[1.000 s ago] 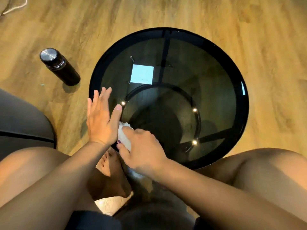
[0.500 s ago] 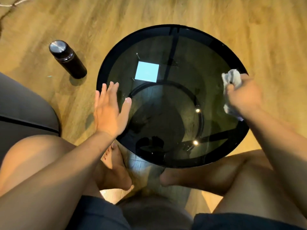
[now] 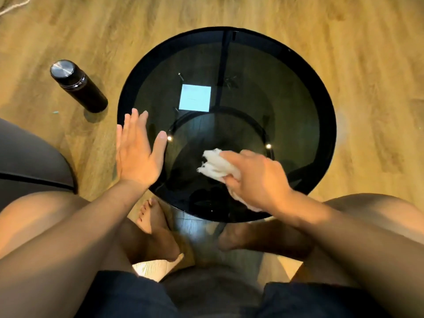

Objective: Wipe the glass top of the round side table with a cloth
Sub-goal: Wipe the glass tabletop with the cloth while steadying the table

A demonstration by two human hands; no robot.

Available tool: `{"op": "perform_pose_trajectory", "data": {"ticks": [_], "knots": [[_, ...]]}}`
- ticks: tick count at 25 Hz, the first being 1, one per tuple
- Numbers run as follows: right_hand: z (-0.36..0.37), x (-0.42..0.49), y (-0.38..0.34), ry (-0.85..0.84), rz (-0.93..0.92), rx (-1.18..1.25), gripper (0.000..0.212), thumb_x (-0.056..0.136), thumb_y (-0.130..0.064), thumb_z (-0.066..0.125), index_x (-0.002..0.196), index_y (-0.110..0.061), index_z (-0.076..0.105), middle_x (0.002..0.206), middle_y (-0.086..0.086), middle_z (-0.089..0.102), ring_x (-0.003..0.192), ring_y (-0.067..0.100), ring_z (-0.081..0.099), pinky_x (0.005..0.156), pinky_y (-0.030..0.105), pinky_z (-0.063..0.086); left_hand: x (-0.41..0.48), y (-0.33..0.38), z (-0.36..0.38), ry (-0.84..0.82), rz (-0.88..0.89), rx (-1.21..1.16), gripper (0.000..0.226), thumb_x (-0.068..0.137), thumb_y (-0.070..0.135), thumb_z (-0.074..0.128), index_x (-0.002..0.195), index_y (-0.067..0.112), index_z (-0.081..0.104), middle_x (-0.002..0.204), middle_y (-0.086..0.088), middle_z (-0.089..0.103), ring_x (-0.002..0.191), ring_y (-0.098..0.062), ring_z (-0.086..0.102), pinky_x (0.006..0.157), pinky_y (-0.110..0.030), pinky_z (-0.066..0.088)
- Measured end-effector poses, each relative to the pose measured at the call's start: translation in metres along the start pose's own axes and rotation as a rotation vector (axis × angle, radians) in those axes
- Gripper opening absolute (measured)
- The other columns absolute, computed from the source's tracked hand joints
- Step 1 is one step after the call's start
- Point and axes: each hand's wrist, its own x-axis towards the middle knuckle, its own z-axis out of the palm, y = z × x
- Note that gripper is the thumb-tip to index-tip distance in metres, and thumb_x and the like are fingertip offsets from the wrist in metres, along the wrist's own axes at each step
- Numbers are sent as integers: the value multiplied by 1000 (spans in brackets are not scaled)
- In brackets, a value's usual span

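The round side table (image 3: 284,72) has a dark smoked-glass top with a black rim and stands between my knees. My right hand (image 3: 257,180) is closed around a crumpled white cloth (image 3: 214,166) and presses it on the near middle of the glass. My left hand (image 3: 137,152) lies flat with fingers spread on the table's left rim, holding nothing. A bright square reflection shows on the glass farther back.
A black bottle (image 3: 78,86) with a steel cap stands on the wooden floor left of the table. A dark grey cushioned seat (image 3: 29,161) is at the left edge. My bare feet (image 3: 156,226) rest under the table's near side.
My right hand swept the cloth from the near-left rim out to the right rim, then back to the near middle of the glass. The left hand stayed on the left rim.
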Motion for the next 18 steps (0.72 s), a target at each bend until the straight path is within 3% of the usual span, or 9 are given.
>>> {"op": "perform_pose_trajectory", "data": {"ticks": [2, 5, 8, 12, 14, 18], "knots": [[-23, 18, 78, 97, 149, -91, 45, 88, -42, 52, 132, -39, 47, 100, 8, 63, 88, 38, 65, 66, 40, 49, 0, 1, 0, -1, -5, 9, 67, 97, 49, 28, 151, 10, 29, 162, -15, 23, 152, -28, 13, 124, -43, 4], [-63, 48, 186, 89, 442, -133, 38, 90, -43, 49, 125, -30, 49, 100, 17, 66, 88, 40, 63, 70, 41, 50, -1, 2, -1, -12, -4, 31, 69, 96, 51, 25, 152, 11, 28, 162, -15, 23, 152, -28, 13, 124, -44, 5], [-68, 47, 214, 86, 562, -111, 33, 91, -43, 49, 119, -26, 49, 94, 15, 64, 82, 37, 60, 69, 40, 48, 1, 0, 0, 10, -15, -13, 66, 97, 50, 27, 152, 13, 28, 163, -13, 23, 152, -27, 12, 124, -45, 4], [-40, 7, 143, 166, 551, 44, 25, 91, -41, 49, 108, -23, 53, 83, 9, 67, 88, 41, 63, 69, 33, 39, 0, -3, 3, 41, -9, -47, 63, 98, 48, 29, 151, 14, 29, 162, -13, 26, 152, -25, 14, 124, -43, 4], [-27, -18, 84, 91, 491, 91, 31, 90, -47, 50, 113, -26, 54, 77, 4, 66, 87, 38, 66, 69, 32, 44, 0, -4, 4, 38, -6, -48, 64, 98, 48, 29, 151, 13, 30, 161, -13, 27, 152, -25, 16, 124, -43, 4], [18, -23, -63, -22, 102, 174, 41, 90, -49, 52, 125, -27, 51, 84, 4, 68, 76, 28, 67, 59, 27, 35, 0, -2, 1, 37, -12, -37, 65, 97, 48, 29, 151, 12, 31, 161, -14, 28, 151, -27, 17, 124, -42, 4]]}}
